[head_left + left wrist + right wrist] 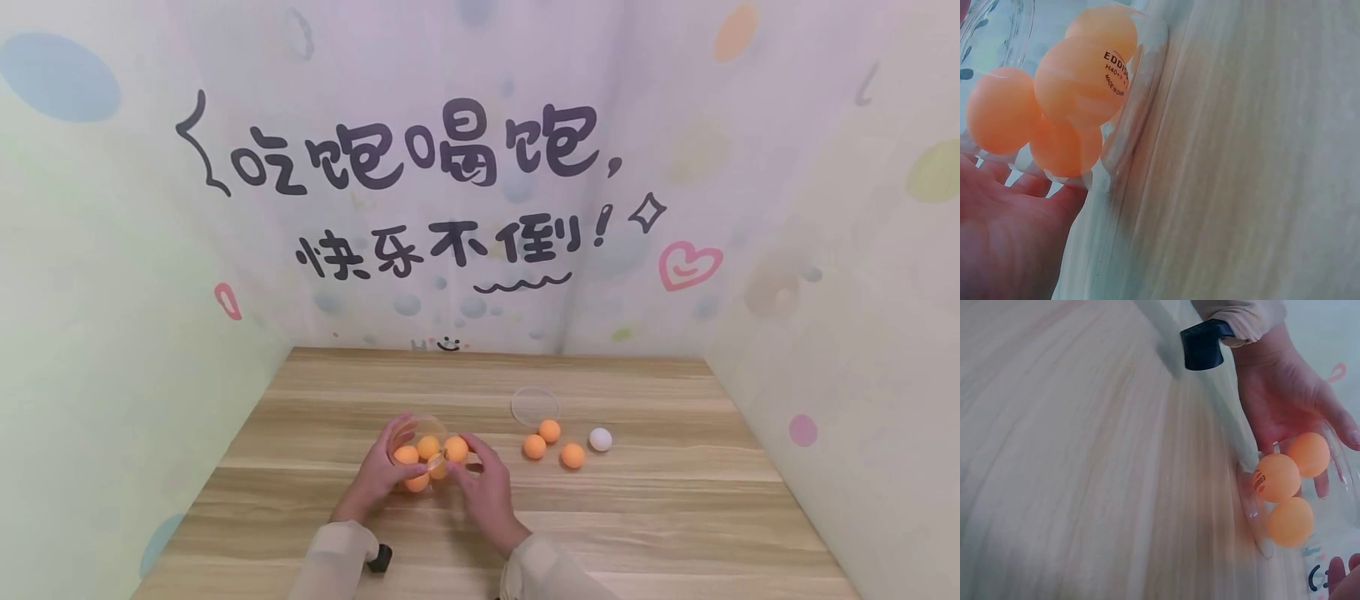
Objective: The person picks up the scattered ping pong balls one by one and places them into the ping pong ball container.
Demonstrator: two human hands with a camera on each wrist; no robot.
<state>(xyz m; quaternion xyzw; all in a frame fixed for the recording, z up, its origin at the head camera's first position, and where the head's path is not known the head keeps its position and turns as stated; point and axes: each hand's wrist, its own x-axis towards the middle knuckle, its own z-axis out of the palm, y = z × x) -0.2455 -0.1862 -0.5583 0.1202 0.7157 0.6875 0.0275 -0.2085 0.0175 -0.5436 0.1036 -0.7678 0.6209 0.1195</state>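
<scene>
The left hand (378, 472) is curled round a clear plastic container (1150, 62), fingers spread along its side, low over the left-centre of the worktop (660, 508). I can make out four orange balls (1002, 111) in it, one printed with dark lettering. The right hand (487, 490) is partly closed, thumb and fingertips pinching another orange ball (456, 450) right by the container. Off to the right, three loose orange balls (572, 456) and a white ball (601, 440) lie near a clear round piece (536, 403). Beyond, the back wall (420, 50) carries big dark writing and a pink heart (690, 267).
</scene>
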